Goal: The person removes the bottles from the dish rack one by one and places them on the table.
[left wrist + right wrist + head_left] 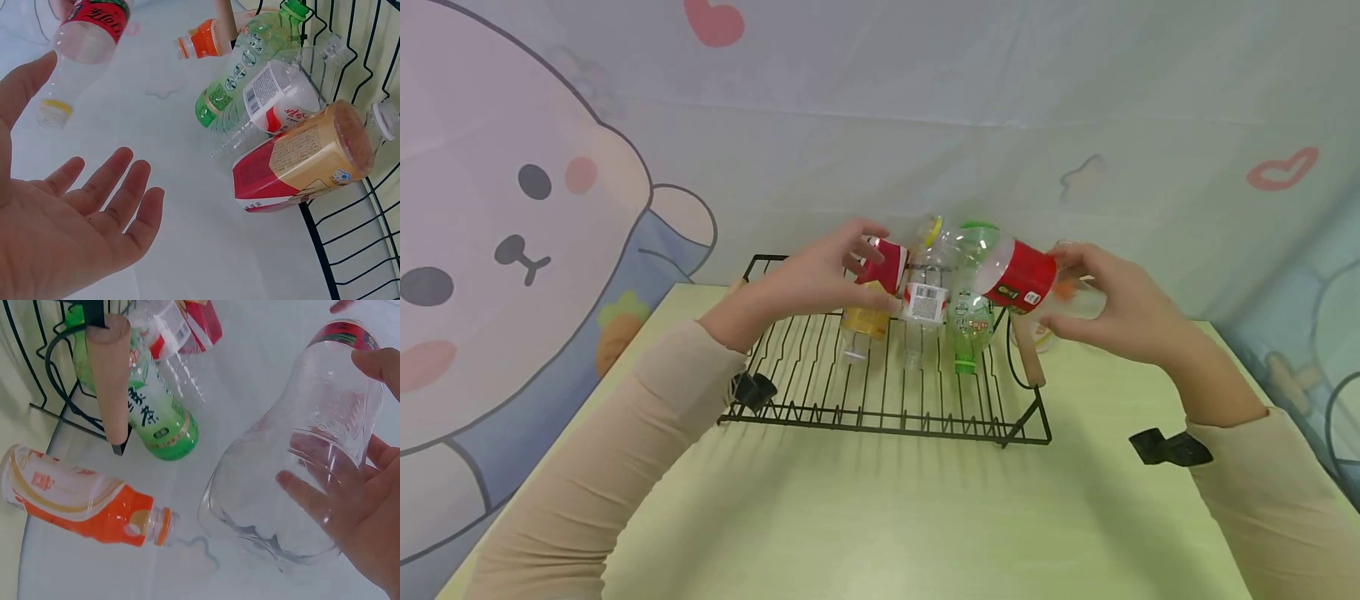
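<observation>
My right hand (1123,308) grips a clear plastic bottle (1019,275) with a red label around its base end. The bottle tilts over the right side of a black wire rack (880,429), and its yellow-ringed neck points left. My left hand (808,279) hovers over the rack's left part with fingers spread, holding nothing; the left wrist view shows it apart from the bottles. In the rack lean a red-and-yellow-labelled bottle (306,156), a clear bottle with a white label (281,97) and a green tea bottle (250,59), necks toward the front.
An orange-and-white bottle (81,494) lies beside the rack's right end, behind its wooden handle (109,381). The rack stands on a pale green table (880,517). A printed cloth (880,125) hangs behind, close to the rack's rear.
</observation>
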